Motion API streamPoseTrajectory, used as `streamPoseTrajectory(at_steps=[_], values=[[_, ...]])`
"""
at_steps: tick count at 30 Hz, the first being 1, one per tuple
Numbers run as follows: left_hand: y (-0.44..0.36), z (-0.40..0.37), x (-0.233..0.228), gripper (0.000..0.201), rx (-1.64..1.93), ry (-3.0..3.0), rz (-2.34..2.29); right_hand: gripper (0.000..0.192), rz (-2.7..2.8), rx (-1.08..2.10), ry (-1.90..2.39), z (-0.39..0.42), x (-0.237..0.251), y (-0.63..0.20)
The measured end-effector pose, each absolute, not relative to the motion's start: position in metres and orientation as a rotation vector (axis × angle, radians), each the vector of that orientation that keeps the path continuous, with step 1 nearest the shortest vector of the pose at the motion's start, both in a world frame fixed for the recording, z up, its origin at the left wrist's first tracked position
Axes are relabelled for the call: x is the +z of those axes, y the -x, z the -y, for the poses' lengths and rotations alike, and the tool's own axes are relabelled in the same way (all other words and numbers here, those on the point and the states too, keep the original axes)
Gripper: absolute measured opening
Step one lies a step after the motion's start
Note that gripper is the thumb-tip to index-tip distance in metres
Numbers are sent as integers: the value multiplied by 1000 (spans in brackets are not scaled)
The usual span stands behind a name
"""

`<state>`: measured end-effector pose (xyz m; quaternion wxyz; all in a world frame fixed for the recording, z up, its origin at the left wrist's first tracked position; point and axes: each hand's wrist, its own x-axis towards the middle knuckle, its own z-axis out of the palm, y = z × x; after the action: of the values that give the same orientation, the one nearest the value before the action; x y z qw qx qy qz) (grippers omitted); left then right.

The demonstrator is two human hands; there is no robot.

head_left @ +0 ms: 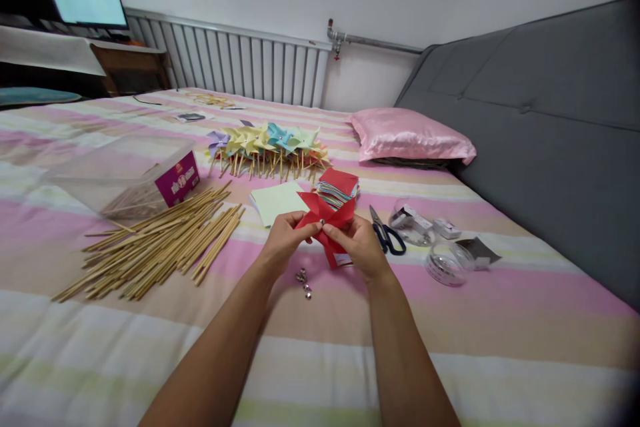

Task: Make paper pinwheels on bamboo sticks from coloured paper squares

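Folding is in hand at the centre of the frame: a red paper pinwheel (pixel 326 213) is pinched between the left hand (pixel 284 235) and right hand (pixel 361 245), both closed on it. Pinning appears next, calling for a stud from the small metal pins (pixel 303 281) below.

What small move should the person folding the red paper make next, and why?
Probably pick up a pin from the bedspread: both hands, left hand and right hand, pinch the red paper pinwheel at its centre, and wooden sticks lie ready.
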<state>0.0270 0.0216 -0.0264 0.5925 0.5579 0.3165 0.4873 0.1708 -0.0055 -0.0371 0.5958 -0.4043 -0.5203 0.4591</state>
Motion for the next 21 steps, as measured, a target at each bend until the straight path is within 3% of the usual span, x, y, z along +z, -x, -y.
streamPoseTrajectory(at_steps=[14, 18, 21], values=[[-28, -20, -28, 24, 1116, -1398, -777, 27, 1021, 1115, 977, 5, -34, -170], [-20, -24, -23, 37, 1148, -1389, -748, 29, 920, 1042, 975, 0, -38, -170], [-4, -35, -22, 43, 1340, -1382, -981, 29, 851, 1063, 928, -2, -40, -170]])
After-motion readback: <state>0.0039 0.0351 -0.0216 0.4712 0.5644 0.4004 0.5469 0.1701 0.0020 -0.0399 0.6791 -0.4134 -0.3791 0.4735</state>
